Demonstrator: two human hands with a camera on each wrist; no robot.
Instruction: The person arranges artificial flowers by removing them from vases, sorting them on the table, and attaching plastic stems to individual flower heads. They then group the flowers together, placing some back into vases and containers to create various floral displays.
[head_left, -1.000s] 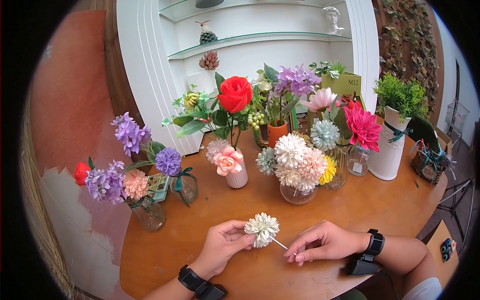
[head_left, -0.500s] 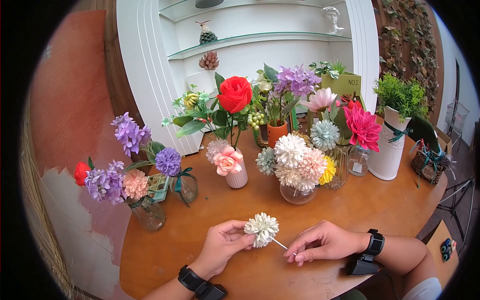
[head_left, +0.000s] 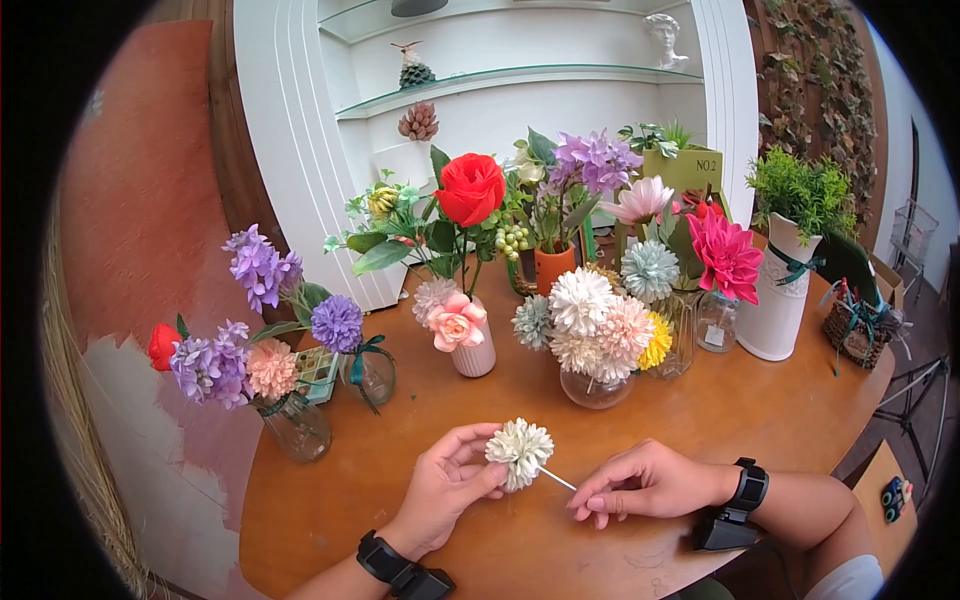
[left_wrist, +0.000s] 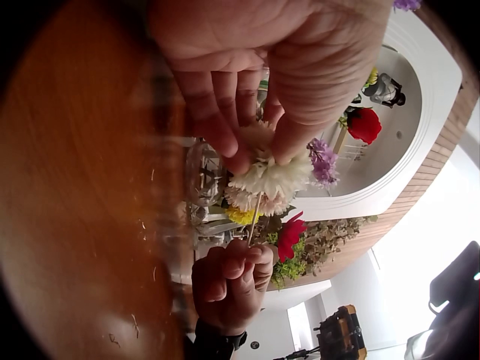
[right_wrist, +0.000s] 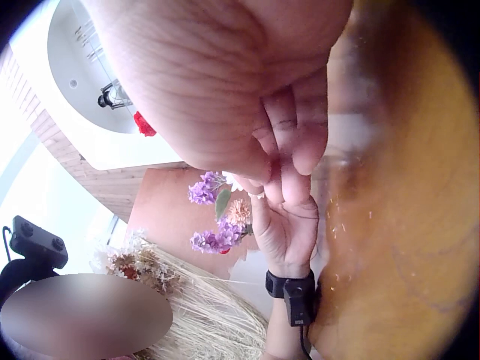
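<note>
A cream-white artificial flower with a thin white stem is held above the near part of the table. My left hand pinches the petals at its left side between thumb and fingers, which the left wrist view shows from close by. The right hand pinches the free end of the stem between thumb and fingertips. In the right wrist view the palm hides most of the flower. Beyond the hands stands a round glass vase with white, peach and yellow blooms.
Glass jars with purple and peach flowers stand at the left. A pink ribbed vase with a red rose is at mid table. Farther right are a tall white vase with greenery and a wicker basket. White shelves rise behind.
The flower head has tipped slightly up and to the left over the last half second. Both hands keep their hold, with the fingers shifting a little.
</note>
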